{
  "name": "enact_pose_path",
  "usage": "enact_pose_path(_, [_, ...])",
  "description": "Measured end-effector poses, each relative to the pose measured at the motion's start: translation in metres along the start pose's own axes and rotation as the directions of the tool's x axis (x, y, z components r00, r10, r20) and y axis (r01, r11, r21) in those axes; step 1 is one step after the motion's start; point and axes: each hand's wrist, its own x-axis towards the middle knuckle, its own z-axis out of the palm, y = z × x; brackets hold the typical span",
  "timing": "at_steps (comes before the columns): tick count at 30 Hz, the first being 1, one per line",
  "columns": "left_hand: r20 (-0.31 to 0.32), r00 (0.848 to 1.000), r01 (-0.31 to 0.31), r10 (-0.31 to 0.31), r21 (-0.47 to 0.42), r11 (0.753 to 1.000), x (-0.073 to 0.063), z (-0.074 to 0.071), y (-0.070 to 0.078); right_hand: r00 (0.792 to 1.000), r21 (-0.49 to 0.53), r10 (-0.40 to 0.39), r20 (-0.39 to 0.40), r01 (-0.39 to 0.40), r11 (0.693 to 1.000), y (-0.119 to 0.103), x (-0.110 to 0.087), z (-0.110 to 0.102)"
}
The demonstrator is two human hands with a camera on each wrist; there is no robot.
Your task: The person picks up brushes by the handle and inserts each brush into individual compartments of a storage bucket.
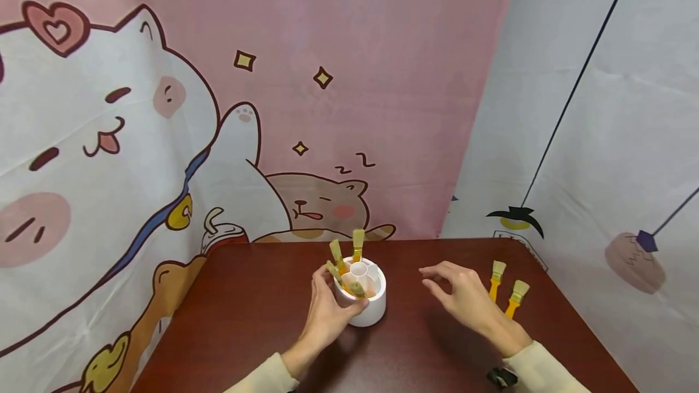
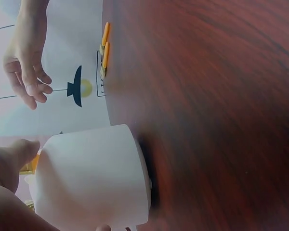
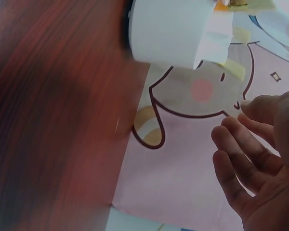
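A white round holder (image 1: 369,315) with several compartments stands on the table, gripped at its left side by my left hand (image 1: 326,311). The thumb lies at the near rim. Several brushes with pale bristles and orange handles rise from its compartments, among them one brush (image 1: 357,242) at the back. In the left wrist view the holder's smooth wall (image 2: 94,178) fills the lower left. My right hand (image 1: 464,296) hovers to the right of the holder, fingers loosely bent and nothing between them. The right wrist view shows the same bare fingers (image 3: 245,163) apart from the holder.
Two more brushes lie on the right of the dark red-brown table (image 1: 246,302): one brush (image 1: 496,278) farther left, the other brush (image 1: 516,297) beside it, both partly behind the right arm. A printed cartoon cloth (image 1: 382,77) hangs behind the table.
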Motion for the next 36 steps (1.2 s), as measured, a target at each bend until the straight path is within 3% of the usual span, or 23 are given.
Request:
enact_pose_path(23, [0.028,0.999,-0.031,0.030,0.038,0.999,0.002,0.002,0.000,0.994,-0.064,0.101,-0.041,-0.104,0.993,0.040,-0.010,-0.007])
enact_pose_path(36, [0.155,0.987,-0.050,0.041,0.051,0.997,0.011,-0.010,-0.001,0.989,-0.086,0.144,-0.042,-0.147,0.985,0.061,-0.021,-0.013])
